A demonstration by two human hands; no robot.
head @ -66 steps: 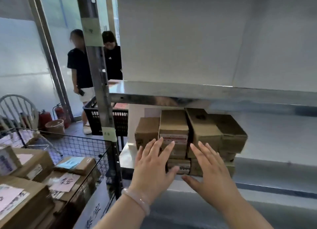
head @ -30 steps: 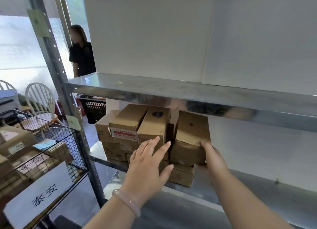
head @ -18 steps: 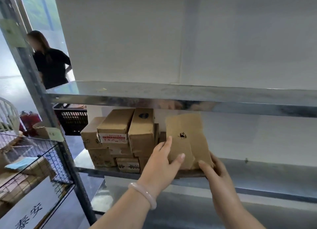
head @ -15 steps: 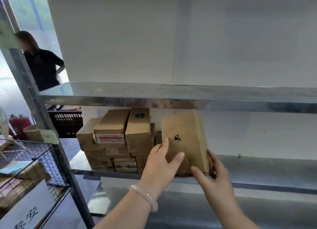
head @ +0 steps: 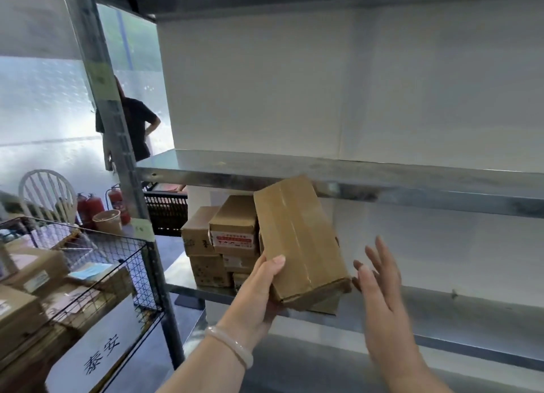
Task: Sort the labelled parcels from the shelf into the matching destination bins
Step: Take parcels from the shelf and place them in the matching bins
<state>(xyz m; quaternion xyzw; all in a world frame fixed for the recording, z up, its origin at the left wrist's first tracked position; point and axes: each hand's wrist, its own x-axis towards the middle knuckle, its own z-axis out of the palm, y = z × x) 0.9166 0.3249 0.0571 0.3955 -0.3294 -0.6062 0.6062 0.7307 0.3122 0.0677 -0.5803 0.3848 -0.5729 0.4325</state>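
My left hand [head: 259,292] grips a long brown cardboard parcel [head: 297,239] by its near left corner, thumb on top, and holds it tilted just in front of the metal shelf [head: 441,307]. No label shows on the parcel's visible faces. My right hand [head: 379,277] hovers beside the parcel's right end with fingers spread, holding nothing. Behind the parcel, several smaller brown boxes [head: 217,245] are stacked at the shelf's left end; one carries a red and white label [head: 234,241]. At lower left stands a wire bin [head: 97,272] with a white destination sign [head: 100,354] and several parcels inside.
The shelf's upright post [head: 117,145] stands between the bin and the stack. An upper shelf board [head: 353,171] hangs just above the held parcel. A person in black [head: 135,127] stands behind the post. A black crate [head: 166,213], fire extinguishers [head: 94,207] and a white chair [head: 44,192] are further left.
The parcel came off the stack and now tilts toward me in my left hand alone. My right hand let go of it and opened beside it.
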